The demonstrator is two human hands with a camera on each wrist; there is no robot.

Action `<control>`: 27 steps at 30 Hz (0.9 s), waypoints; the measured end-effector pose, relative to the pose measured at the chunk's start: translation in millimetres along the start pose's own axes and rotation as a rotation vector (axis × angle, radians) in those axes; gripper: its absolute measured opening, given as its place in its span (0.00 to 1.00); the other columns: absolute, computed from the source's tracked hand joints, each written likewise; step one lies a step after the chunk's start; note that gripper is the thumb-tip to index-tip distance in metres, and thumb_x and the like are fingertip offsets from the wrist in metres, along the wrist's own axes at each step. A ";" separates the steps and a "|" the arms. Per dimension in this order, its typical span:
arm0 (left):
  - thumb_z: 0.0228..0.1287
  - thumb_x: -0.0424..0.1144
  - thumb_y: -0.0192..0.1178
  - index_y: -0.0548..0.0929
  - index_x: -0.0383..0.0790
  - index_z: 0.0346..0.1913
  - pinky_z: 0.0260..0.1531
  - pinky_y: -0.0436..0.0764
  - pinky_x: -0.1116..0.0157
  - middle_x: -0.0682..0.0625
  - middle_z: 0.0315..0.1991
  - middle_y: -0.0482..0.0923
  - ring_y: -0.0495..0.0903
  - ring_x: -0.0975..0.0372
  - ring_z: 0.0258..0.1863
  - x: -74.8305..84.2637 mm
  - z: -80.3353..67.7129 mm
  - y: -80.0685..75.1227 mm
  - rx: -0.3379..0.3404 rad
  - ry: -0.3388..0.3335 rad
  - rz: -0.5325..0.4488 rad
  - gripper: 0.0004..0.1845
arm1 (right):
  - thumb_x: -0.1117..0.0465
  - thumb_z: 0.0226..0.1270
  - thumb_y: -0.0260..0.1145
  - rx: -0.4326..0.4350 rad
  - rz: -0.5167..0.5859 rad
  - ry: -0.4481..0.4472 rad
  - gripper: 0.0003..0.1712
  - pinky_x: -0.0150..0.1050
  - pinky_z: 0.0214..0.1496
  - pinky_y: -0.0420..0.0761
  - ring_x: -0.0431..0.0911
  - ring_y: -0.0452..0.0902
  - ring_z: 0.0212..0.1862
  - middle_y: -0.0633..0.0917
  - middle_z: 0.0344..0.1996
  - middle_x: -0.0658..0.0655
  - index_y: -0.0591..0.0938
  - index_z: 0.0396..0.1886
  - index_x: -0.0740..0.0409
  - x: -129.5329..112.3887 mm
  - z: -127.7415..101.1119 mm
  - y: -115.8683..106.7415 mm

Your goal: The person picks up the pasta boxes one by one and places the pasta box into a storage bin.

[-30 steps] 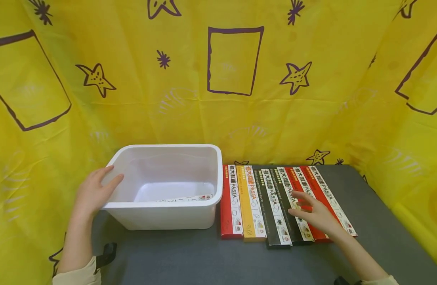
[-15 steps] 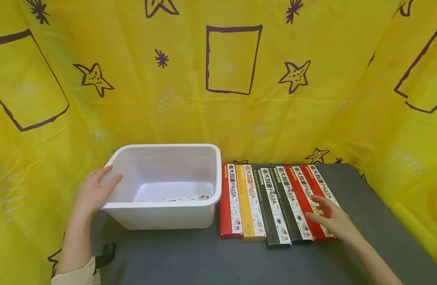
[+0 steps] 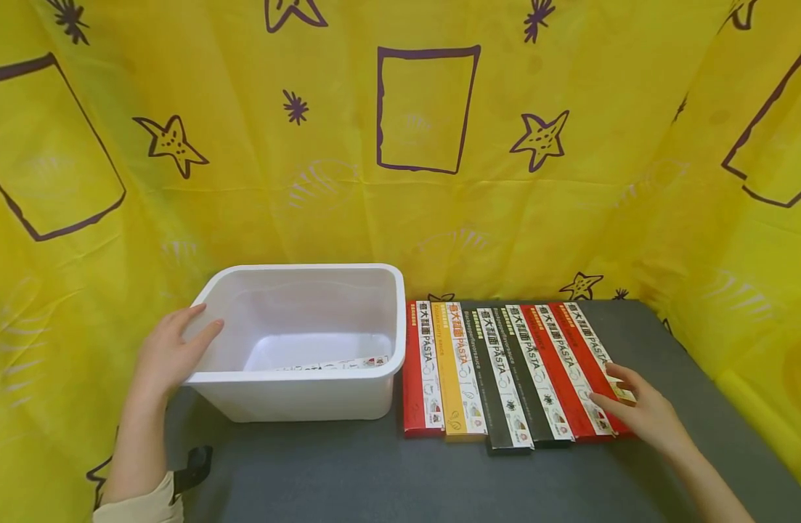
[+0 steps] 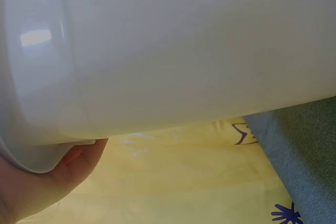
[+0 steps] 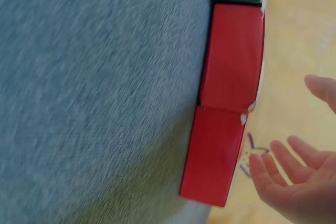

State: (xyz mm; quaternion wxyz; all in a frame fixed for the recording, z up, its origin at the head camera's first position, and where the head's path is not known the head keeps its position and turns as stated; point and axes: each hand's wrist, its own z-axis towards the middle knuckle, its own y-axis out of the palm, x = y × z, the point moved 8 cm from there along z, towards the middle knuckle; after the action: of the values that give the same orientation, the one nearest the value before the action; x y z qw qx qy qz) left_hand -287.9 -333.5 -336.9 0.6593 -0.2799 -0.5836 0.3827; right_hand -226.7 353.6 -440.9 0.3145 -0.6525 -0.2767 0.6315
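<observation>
In the head view, my left hand (image 3: 171,349) grips the left rim of a white plastic bin (image 3: 295,398); the left wrist view shows fingers (image 4: 84,161) tucked under that rim. Inside the bin lies a pasta box (image 3: 348,363), mostly hidden by the front wall. My right hand (image 3: 651,414) hovers over the near end of the rightmost red pasta box (image 3: 586,356), thumb and fingers spread, holding nothing. In the right wrist view, a gap shows between this hand (image 5: 299,177) and the red box ends (image 5: 212,156).
Left of that red box, several more pasta boxes lie side by side: another red one (image 3: 557,385), black ones (image 3: 498,421), a yellow one (image 3: 452,385) and a red one (image 3: 415,392) beside the bin. A yellow patterned cloth (image 3: 426,225) hangs behind the grey table (image 3: 308,472).
My right hand has moved right across the row, from above the black and red boxes to the rightmost red one. The left hand and the bin have stayed in place.
</observation>
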 end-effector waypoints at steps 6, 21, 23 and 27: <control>0.73 0.58 0.45 0.62 0.26 0.70 0.57 0.56 0.30 0.22 0.66 0.56 0.56 0.29 0.63 -0.4 -1.1 -0.1 -0.009 -0.015 -0.004 0.38 | 0.46 0.64 0.67 0.015 -0.047 -0.008 0.46 0.56 0.46 0.80 0.70 0.78 0.49 0.68 0.61 0.79 0.62 0.68 0.72 12.8 -0.2 -6.8; 0.73 0.58 0.46 0.61 0.27 0.71 0.57 0.56 0.30 0.22 0.67 0.56 0.55 0.28 0.63 0.2 -2.4 0.2 -0.010 -0.023 -0.012 0.38 | 0.44 0.60 0.69 -0.031 -0.172 -0.030 0.50 0.65 0.49 0.74 0.73 0.71 0.53 0.69 0.56 0.83 0.62 0.63 0.82 33.5 6.5 -2.3; 0.73 0.58 0.46 0.61 0.28 0.71 0.57 0.56 0.29 0.22 0.67 0.55 0.55 0.28 0.63 -0.4 -2.2 0.4 -0.013 -0.028 -0.016 0.39 | 0.43 0.60 0.68 -0.032 -0.178 -0.029 0.50 0.66 0.49 0.74 0.72 0.70 0.53 0.70 0.55 0.83 0.63 0.63 0.82 34.8 7.4 -1.9; 0.73 0.59 0.45 0.61 0.28 0.71 0.56 0.56 0.28 0.22 0.67 0.55 0.55 0.28 0.63 -1.0 -1.7 0.5 -0.016 -0.035 -0.020 0.39 | 0.43 0.61 0.67 -0.044 -0.185 -0.018 0.50 0.66 0.49 0.73 0.71 0.70 0.52 0.69 0.55 0.83 0.63 0.62 0.82 37.7 9.6 -1.5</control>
State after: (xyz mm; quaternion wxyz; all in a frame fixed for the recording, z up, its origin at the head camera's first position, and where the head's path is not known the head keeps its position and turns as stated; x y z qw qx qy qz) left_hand -286.3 -333.9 -338.2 0.6506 -0.2727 -0.6006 0.3763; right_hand -234.4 383.7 -464.2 0.3545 -0.6251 -0.3526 0.5993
